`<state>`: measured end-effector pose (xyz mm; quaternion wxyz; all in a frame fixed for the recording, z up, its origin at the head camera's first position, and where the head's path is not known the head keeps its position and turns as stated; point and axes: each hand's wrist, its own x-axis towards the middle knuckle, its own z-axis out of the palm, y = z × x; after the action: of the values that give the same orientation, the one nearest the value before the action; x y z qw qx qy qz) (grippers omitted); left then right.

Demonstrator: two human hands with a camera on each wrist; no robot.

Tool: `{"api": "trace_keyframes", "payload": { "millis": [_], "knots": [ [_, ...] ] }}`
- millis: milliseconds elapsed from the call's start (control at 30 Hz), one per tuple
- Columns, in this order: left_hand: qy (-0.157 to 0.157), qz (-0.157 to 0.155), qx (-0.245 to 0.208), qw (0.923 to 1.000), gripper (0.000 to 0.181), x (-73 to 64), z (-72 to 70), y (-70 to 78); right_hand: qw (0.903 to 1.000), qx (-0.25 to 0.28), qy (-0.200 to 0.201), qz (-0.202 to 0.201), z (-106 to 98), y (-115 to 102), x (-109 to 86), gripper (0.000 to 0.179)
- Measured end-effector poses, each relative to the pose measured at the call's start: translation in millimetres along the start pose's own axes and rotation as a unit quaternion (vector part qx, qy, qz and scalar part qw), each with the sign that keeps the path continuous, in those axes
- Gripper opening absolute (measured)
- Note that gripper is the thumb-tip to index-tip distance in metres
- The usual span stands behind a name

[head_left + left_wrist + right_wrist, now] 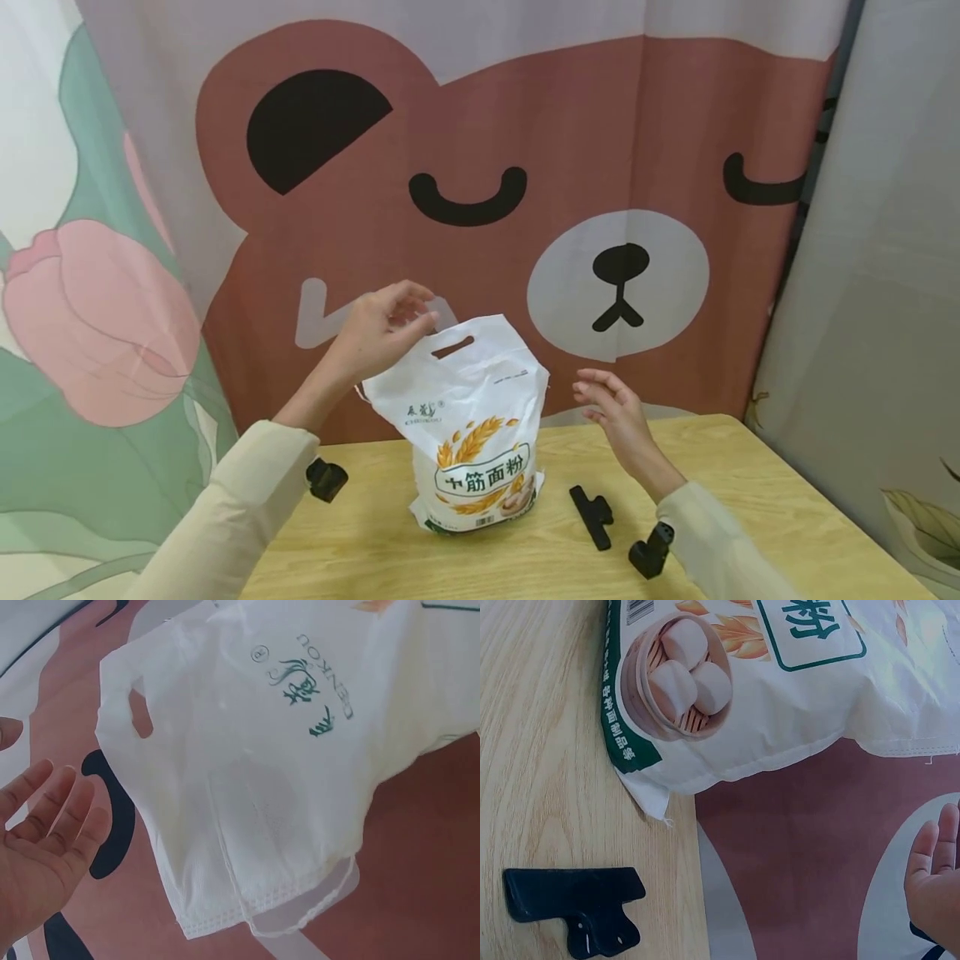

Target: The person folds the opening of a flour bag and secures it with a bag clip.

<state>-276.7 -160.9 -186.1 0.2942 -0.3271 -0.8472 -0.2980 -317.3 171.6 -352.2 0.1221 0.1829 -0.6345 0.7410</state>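
Note:
A white flour bag (487,400) with wheat ears and green lettering stands on the table. Its top leans left and has a handle slot; a loose white thread (296,926) hangs off the top corner in the left wrist view. My left hand (386,325) hovers by the bag's upper left, fingers loosely bent around nothing; the left wrist view shows a gap between the fingers and the bag. To the right of the bag, my right hand (615,417) is in the air, relaxed and holding nothing. Below it, a black bag clip (592,517) lies on the table.
The wooden table (360,533) has its right edge slanting away on the right. Behind it hangs a curtain (570,150) with a large bear face. A black wrist camera (327,479) sits on the left sleeve, and another camera (651,552) on the right.

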Motion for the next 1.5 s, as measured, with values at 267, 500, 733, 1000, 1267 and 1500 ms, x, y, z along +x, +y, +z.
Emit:
{"api": "trace_keyframes", "payload": {
  "millis": [267, 500, 733, 1000, 1267, 1500],
  "knots": [
    [-0.019, -0.031, -0.027, 0.999, 0.024, 2.4, 5.5, 0.4, 0.9991, 0.03, 0.013, 0.027, -1, 6, 0.7, 0.039],
    [-0.034, -0.033, -0.01, 0.9989, 0.025, 5.7, 7.4, -2.6, 0.9979, 0.048, 0.021, 0.038, 3, 12, 5.3, 0.045],
    [-0.062, -0.042, -0.025, 0.9969, 0.027, 10.7, 7.9, -0.9, 0.9969, 0.064, 0.027, 0.038, 9, 14, 9.7, 0.043],
    [-0.079, -0.066, -0.048, 0.9935, 0.027, 14.7, 8.3, -1.4, 0.9958, 0.076, 0.029, 0.042, 16, 14, 13.6, 0.041],
    [-0.078, -0.066, -0.062, 0.9928, 0.028, 16.9, 13.1, -0.3, 0.9962, 0.063, 0.032, 0.051, 19, 15, 16.1, 0.046],
    [-0.076, -0.051, -0.052, 0.9944, 0.031, 19.6, 17.5, 0.7, 0.9962, 0.064, 0.031, 0.051, 22, 14, 18.1, 0.042]
  ]
}}
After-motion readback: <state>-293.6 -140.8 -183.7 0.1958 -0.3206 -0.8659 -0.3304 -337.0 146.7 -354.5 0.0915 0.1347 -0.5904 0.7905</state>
